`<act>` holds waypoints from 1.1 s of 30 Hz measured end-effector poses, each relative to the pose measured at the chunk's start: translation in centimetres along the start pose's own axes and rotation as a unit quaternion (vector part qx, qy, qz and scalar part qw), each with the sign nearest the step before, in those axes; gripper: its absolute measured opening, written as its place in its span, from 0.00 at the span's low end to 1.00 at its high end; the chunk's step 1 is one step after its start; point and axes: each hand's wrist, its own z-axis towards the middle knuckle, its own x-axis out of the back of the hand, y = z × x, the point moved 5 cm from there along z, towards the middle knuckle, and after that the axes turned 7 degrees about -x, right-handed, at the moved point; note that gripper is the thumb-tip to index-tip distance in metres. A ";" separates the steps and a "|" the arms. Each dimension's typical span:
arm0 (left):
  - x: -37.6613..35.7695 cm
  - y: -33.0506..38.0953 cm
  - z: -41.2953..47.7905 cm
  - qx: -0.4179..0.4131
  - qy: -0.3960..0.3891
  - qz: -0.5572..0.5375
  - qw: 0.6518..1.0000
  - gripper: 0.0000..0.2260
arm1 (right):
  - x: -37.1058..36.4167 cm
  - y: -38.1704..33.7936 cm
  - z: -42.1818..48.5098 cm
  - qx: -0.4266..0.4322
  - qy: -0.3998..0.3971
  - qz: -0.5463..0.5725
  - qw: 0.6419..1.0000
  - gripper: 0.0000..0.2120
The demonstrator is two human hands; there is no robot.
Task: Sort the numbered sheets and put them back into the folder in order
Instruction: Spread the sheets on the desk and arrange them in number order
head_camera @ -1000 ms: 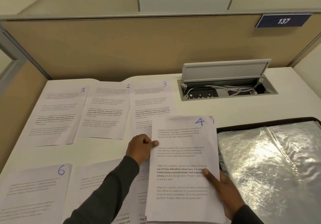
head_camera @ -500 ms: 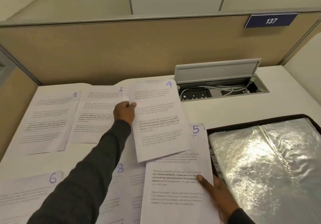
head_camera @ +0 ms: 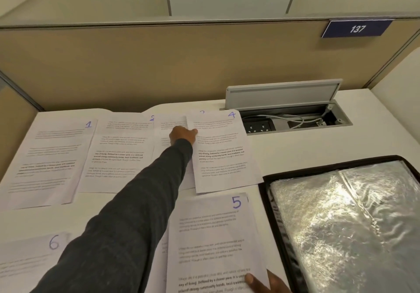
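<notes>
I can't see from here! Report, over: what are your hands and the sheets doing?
Left hand pinches sheet 4, laid partly over sheet 3. Right hand grips sheet 5. Folder open, nothing lying on it.

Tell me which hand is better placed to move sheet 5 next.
Right. The right hand holds sheet 5 at its near corner, while the left hand is stretched far away, on the edge of sheet 4.
</notes>
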 end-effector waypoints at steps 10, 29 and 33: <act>4.0 -2.5 -8.5 -0.122 0.014 -0.034 0.992 0.16 | 0.4 -1.3 -0.5 -0.022 -0.029 -0.025 0.999 0.24; 12.8 -22.4 -31.6 0.030 0.028 -0.156 0.987 0.21 | -6.0 -1.5 -3.5 0.010 -0.131 0.091 0.987 0.26; 14.5 -23.9 -32.5 0.036 0.034 -0.148 0.988 0.16 | -7.5 -1.3 -4.1 0.009 -0.147 0.082 0.986 0.23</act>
